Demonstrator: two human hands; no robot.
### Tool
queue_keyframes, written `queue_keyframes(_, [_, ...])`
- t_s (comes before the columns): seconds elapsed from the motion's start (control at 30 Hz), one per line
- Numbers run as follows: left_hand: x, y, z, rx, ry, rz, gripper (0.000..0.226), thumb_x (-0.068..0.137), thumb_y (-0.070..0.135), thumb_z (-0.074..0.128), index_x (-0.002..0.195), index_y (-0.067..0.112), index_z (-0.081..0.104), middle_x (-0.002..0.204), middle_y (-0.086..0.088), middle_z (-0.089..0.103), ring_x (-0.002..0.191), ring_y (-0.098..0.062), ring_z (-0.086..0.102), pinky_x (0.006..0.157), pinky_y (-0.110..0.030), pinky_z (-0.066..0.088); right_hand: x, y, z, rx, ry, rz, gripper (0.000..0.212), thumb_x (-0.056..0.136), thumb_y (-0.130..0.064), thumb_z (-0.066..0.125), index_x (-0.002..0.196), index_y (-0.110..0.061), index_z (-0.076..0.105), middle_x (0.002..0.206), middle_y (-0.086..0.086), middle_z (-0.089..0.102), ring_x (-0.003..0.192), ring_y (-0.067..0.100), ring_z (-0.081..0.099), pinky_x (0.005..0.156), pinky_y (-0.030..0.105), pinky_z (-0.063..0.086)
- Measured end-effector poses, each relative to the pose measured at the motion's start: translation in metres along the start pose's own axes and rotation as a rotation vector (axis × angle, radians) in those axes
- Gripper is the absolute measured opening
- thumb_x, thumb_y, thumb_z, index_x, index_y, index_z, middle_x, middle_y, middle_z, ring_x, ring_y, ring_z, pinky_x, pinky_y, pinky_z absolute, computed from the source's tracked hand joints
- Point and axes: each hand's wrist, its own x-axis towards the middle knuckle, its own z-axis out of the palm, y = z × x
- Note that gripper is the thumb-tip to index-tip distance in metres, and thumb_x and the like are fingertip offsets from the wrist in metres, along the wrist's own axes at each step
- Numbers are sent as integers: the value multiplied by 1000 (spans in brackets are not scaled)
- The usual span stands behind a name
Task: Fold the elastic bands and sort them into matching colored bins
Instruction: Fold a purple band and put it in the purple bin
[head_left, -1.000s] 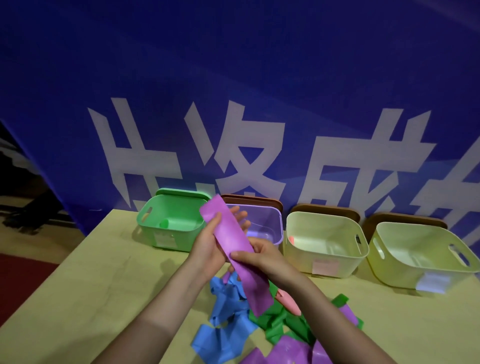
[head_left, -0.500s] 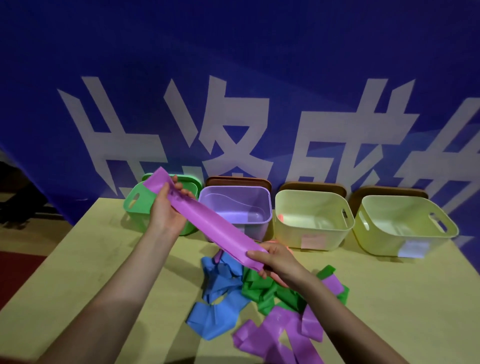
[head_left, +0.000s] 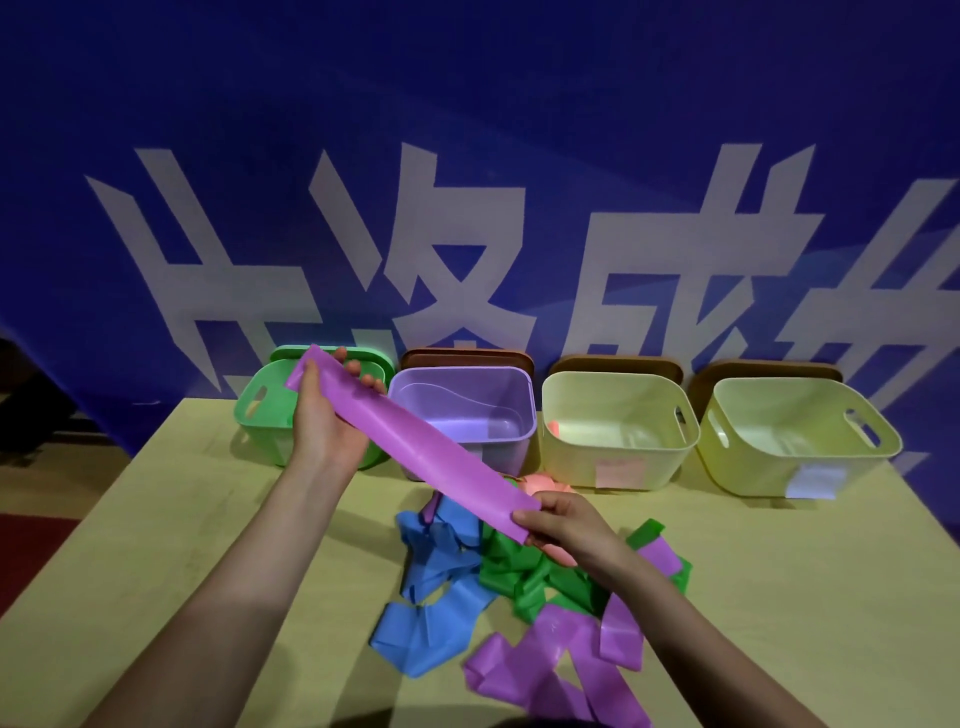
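While the yellow table (head_left: 156, 519) carries everything, four bins stand in a row along its far edge before a blue banner (head_left: 467, 130): a green bin (head_left: 260, 410), a purple bin (head_left: 462, 415), and two pale yellow bins (head_left: 618, 431) (head_left: 800, 441). Nearer lies a loose heap of blue bands (head_left: 436, 582), green bands (head_left: 524, 577) and purple bands (head_left: 550, 660), unfolded, with something pink (head_left: 540, 482) partly hidden behind. Above the heap a purple band (head_left: 415, 447) is stretched flat and taut, slanting from in front of the green bin down toward the heap. The left hand (head_left: 324, 415) grips its far end, thumb on top and fingers curled beneath; the right hand (head_left: 561, 522) pinches the near end between thumb and fingers. The step in hand looks like the fold itself, so it would pay to bring the two ends together squarely, edges matched, keeping light tension so the strip does not twist, then pinch the doubled end before letting one hand go. The purple bin sits just behind the band's middle, so the drop should be short.
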Motion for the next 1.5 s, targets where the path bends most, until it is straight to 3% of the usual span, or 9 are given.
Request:
queue_keyframes(0.2, [-7,-4,10,41,-78,2,28,102,34,35,83,20,51,56,9,52,46,-6,48,52,-16,46,-4,0,-6,29,34,12,18,87,-5,66,70,-10,64,56,4,61,49,8,53,54,17,42])
queue_keyframes(0.43, [-31,-24,30,212,-189,-117,37,101,43,33,80,19,52,54,7,49,45,-7,46,51,-21,44,-5,-3,-20,-197,73,-37,10,92,-8,59,92,-16,66,83,2,67,74,14,60,59,17,45])
queue_keyframes(0.53, [-48,-37,36,379,-264,-196,45,100,49,30,81,16,52,54,4,48,44,-11,46,49,-23,42,-3,-24,-17,-274,177,-161,17,94,-10,56,99,-23,66,89,1,69,76,8,62,62,18,47])
queue_keyframes(0.67, [-64,-54,38,549,-271,-282,46,100,46,31,80,11,53,52,0,49,43,-14,45,47,-23,42,-10,-68,5,-150,240,-432,20,95,-12,56,95,-27,69,86,-7,70,80,5,63,68,20,48])
queue_keyframes(0.83, [-73,-66,29,718,-228,-298,51,100,47,34,89,6,63,56,-6,52,47,-20,50,60,-32,44,-15,-102,29,-200,142,-555,13,85,-26,62,95,-25,69,95,-1,68,90,9,62,78,21,48])
queue_keyframes(1.1, [-87,-58,24,693,-305,-346,50,101,39,35,75,6,62,56,-9,54,45,-20,49,47,-26,45,-9,-97,35,-125,105,-470,24,89,-3,62,72,-18,65,62,-12,61,63,2,55,64,18,42])
queue_keyframes(1.33, [-88,-65,19,734,-239,-279,30,100,26,43,102,6,66,83,-17,72,65,-31,69,61,-38,60,-13,-90,34,-9,185,-467,14,86,-10,62,73,-14,65,58,-4,58,59,17,53,64,36,46])
queue_keyframes(1.43, [-87,-66,17,818,-242,-184,22,98,23,50,98,16,70,95,-16,73,87,-39,69,84,-54,54,-13,-91,34,-13,248,-482,18,88,-7,62,73,-16,66,58,-4,59,62,20,55,66,40,46])
queue_keyframes(1.5, [-89,-66,21,836,-258,-143,20,98,20,49,97,17,68,92,-17,73,86,-38,70,81,-53,55,-14,-94,34,-26,278,-500,17,85,-13,63,71,-20,67,59,-4,60,62,22,55,65,39,47])
